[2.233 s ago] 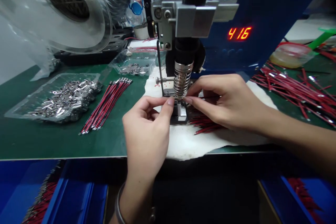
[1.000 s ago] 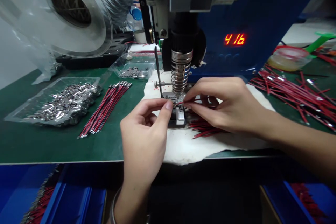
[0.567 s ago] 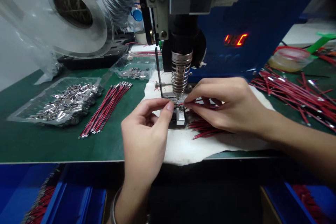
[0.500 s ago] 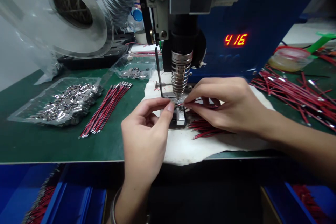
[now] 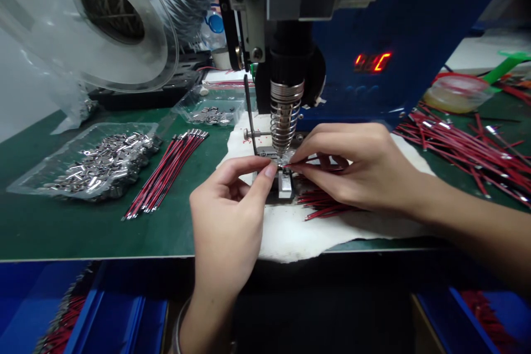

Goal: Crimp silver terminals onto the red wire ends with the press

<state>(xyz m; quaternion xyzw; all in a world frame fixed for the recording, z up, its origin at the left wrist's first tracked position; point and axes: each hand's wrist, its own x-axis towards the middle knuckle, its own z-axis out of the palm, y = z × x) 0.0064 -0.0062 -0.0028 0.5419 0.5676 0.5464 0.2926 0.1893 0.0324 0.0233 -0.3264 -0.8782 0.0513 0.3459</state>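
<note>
My left hand [image 5: 232, 210] is closed in a pinch of thumb and forefinger at the small metal fixture [image 5: 285, 185] under the soldering machine's spring-wrapped tip [image 5: 286, 116]. What sits between those fingertips is too small to make out. From the right, my right hand [image 5: 357, 163] pinches a thin red wire [image 5: 305, 161] whose end reaches in under the tip, close to the left fingertips. Below that hand a bundle of red and black wires [image 5: 323, 204] lies on a white sheet [image 5: 290, 238], partly covered by the hand.
At left are a clear tray of small metal parts [image 5: 112, 166] and a row of red-black wires [image 5: 166, 174]. Another small-parts tray [image 5: 213, 113] sits behind. More wires [image 5: 477, 149] lie at right, near a round tub [image 5: 458, 91]. The blue machine housing [image 5: 357, 99] stands behind my hands.
Both hands stay almost in place at the fixture. The red display has gone from 416 to a partly lit reading ending in C. The view has shifted very slightly.
</note>
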